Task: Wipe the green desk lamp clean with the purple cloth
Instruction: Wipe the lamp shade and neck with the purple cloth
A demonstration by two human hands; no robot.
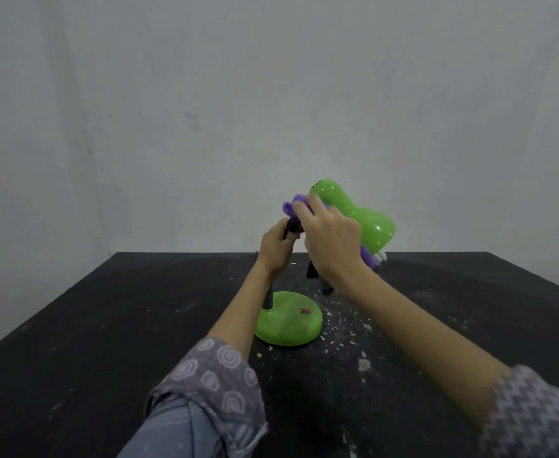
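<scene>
Purple cloth (292, 206) is gripped by the right hand (332, 241), fingers closed over it and pressed against the rear of the green desk lamp's shade (357, 213). A second bit of purple is seen below the right wrist, near the shade's rim, so the cloth appears to be draped under the palm. The lamp's dark neck joint is clamped by the left hand (276, 247), fingers curled shut around it just below the cloth; the joint itself is mostly hidden by the fingers.

The green desk lamp (354, 209) is stood on its round green base (289, 322) near the middle of the black table (106, 325). The shade is tilted, opening faced down and to the right, with a white bulb (381, 257) just visible at the rim. A small red mark is seen on top of the base. A grey stem is seen rising from the base behind the left forearm.

White flecks and dust (344, 328) are scattered on the table surface, mostly right of the base. Patterned grey sleeves are pushed up on both forearms. A plain pale wall (205, 110) is seen behind the table.
</scene>
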